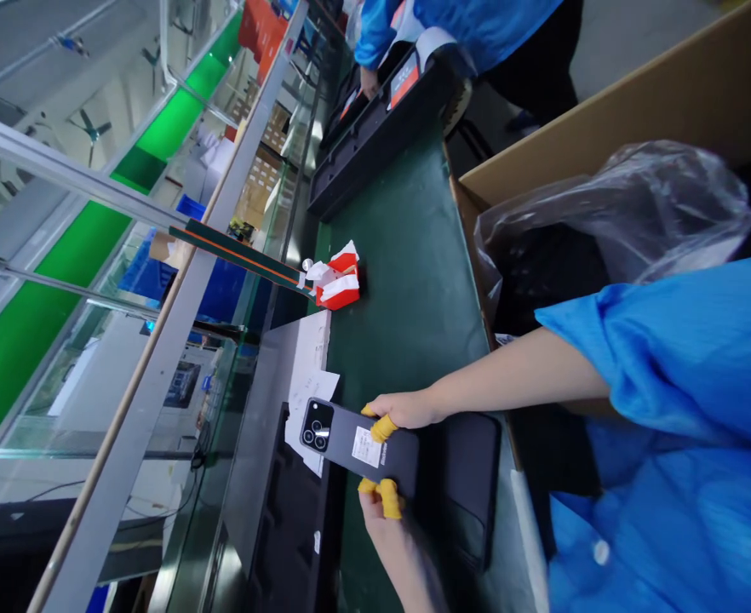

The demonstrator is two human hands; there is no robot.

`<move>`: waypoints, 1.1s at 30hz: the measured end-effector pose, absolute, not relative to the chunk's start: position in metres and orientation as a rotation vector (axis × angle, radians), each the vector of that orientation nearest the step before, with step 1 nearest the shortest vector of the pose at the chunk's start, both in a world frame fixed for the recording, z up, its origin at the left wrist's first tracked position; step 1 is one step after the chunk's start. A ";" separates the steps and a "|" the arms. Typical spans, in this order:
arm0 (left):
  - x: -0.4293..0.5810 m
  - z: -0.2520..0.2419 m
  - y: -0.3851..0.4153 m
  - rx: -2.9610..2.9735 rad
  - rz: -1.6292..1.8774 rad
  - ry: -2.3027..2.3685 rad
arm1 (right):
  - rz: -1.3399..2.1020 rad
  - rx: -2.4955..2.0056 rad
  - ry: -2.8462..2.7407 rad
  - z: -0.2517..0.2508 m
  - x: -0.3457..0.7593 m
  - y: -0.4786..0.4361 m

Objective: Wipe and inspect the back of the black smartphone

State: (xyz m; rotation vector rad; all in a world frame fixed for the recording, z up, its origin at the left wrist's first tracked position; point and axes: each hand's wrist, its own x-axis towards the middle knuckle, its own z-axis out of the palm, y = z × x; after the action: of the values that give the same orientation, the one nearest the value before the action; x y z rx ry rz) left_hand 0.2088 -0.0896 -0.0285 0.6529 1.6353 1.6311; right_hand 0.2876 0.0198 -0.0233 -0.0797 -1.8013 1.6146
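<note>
A dark grey phone point(356, 444) lies back up, its camera cluster at the left end and a white label in its middle. My right hand point(401, 410), reaching in from the blue sleeve at the right, grips the phone's upper edge with yellow finger cots. From the bottom of the frame, my left hand point(381, 504) pinches the lower edge, also in yellow cots. The phone is held over the edge of a black pad point(468, 477) on the green belt point(407, 281).
Small red-and-white boxes point(338, 285) sit farther along the belt. An open cardboard box point(605, 111) with a plastic bag point(611, 213) stands at the right. A long black tray point(375, 128) and a co-worker in blue point(465, 25) are at the far end. White papers point(310, 375) and a black tray point(289, 528) lie left of the phone.
</note>
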 end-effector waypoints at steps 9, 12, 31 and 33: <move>0.217 -0.061 -0.113 0.758 1.535 1.927 | 1.991 0.077 -1.908 -0.035 0.317 0.045; 0.219 -0.068 -0.113 0.739 1.604 1.817 | 1.992 0.120 -1.935 -0.035 0.320 0.044; 0.227 -0.063 -0.111 0.635 1.695 1.820 | 1.687 0.140 -2.147 -0.036 0.322 0.044; 0.228 -0.063 -0.105 0.513 1.739 1.897 | 1.650 0.130 -2.182 -0.037 0.320 0.041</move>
State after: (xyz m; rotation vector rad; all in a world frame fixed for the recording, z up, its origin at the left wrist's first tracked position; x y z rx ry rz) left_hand 0.2278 -0.1053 -0.0629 0.5132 1.8967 1.7390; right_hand 0.3200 0.0408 -0.0370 0.1303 -2.1822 1.6503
